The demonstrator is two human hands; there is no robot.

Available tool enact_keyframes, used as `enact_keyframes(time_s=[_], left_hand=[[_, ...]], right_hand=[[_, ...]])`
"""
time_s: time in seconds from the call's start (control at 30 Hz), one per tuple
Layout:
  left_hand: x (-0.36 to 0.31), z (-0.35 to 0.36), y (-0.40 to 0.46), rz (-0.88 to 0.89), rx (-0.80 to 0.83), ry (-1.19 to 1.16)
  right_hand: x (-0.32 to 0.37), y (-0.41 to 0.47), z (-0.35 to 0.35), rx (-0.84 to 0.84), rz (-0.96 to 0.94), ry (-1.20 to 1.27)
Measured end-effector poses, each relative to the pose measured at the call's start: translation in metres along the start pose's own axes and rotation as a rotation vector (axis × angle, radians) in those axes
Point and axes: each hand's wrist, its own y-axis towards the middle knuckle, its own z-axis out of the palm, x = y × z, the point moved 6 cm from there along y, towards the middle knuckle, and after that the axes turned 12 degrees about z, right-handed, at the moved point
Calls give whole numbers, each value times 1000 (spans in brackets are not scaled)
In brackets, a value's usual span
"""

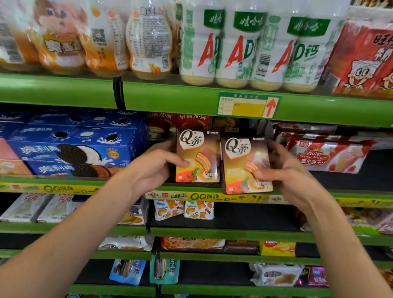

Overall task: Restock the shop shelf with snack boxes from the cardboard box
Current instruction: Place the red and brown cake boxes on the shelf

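Note:
Two brown-and-gold snack boxes with a large "Q" on the front stand side by side at the front of the second green shelf (pixel 123 186). My left hand (pixel 157 166) grips the left snack box (pixel 198 156) by its left edge, thumb across the front. My right hand (pixel 285 175) holds the right snack box (pixel 243 163), which tilts and overhangs the shelf lip. The cardboard box is not in view.
Blue cookie boxes (pixel 69 145) fill the shelf left of the snack boxes, red boxes (pixel 192 121) stand behind them. A wafer pack (pixel 323 155) lies to the right over bare black shelf. White drink bottles (pixel 241 39) stand on the shelf above. Lower shelves hold scattered snack packs.

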Motion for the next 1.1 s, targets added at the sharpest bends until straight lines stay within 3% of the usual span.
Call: enact_keyframes(time_s=[0.23, 0.37, 0.47, 0.8, 1.1], left_hand=[[-11, 7, 7, 193, 18, -42], [1, 5, 5, 198, 23, 101], [6, 2, 7, 200, 18, 81], [9, -8, 11, 160, 21, -179], [11, -15, 16, 149, 7, -199]], right_hand=[[14, 13, 0, -94, -172, 89], [-8, 24, 6, -101, -22, -280], [-16, 29, 3, -104, 41, -389], [-13, 28, 6, -76, -26, -58], [-12, 30, 3, -113, -15, -6]])
